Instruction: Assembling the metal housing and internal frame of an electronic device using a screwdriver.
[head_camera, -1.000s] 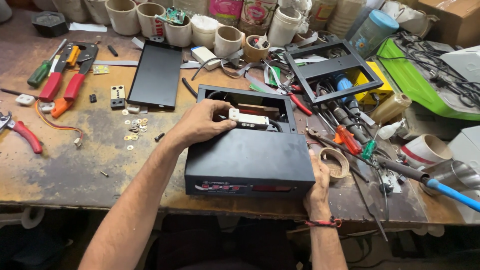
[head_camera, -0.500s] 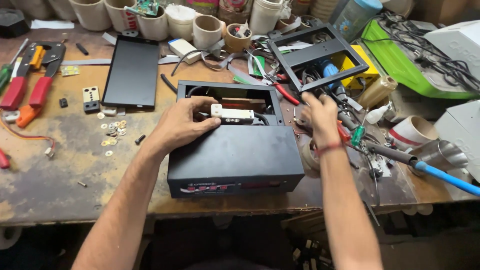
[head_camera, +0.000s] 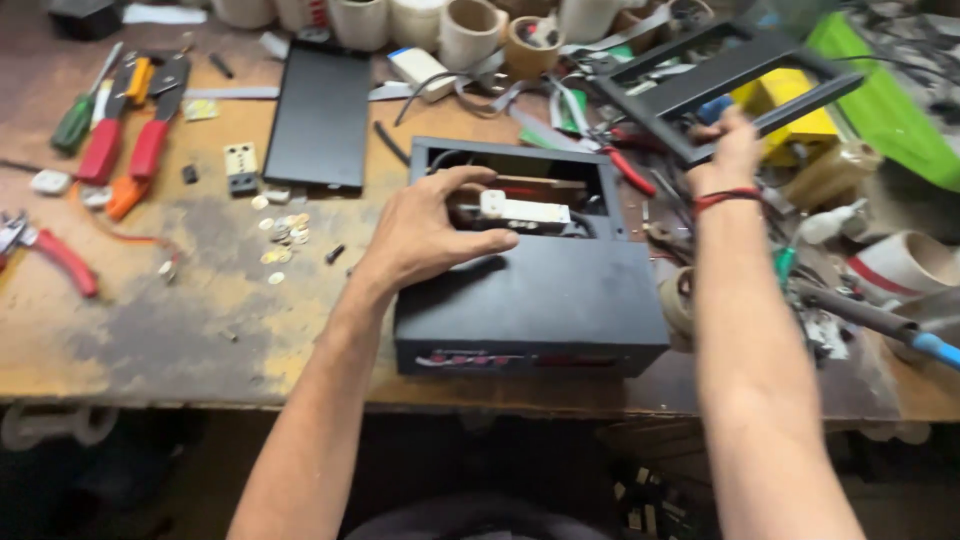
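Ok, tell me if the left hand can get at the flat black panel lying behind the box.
Probably yes: the left hand rests on the black box, and the flat black panel lies just beyond it on the workbench, uncovered.

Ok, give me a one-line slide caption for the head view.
Left hand braces an opened black metal box while right hand lifts a black frame above the cluttered workbench.
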